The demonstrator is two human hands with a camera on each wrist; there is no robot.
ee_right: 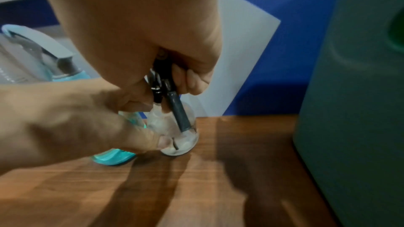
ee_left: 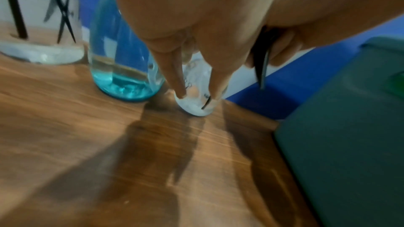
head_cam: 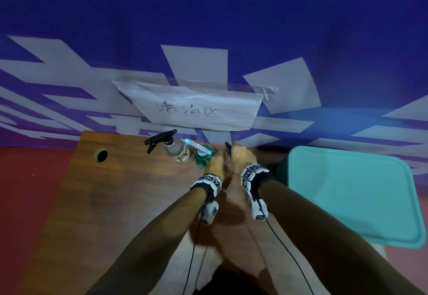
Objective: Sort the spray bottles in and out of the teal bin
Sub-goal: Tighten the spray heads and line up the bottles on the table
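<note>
Blue-backed desk [head_cam: 97, 202]: at its far edge I hold the small clear spray bottle [ee_right: 181, 137] upright, my right hand [head_cam: 240, 158] curled round its black trigger head, left hand [head_cam: 214, 167] pinching its base. Its axis is vertical; the teal bin [head_cam: 347, 192] stands just right, nearer my right hand.

Three spray bottles [head_cam: 183, 150] in row along table [head_cam: 120, 192] back edge; bin [head_cam: 352, 192] right of table.
</note>
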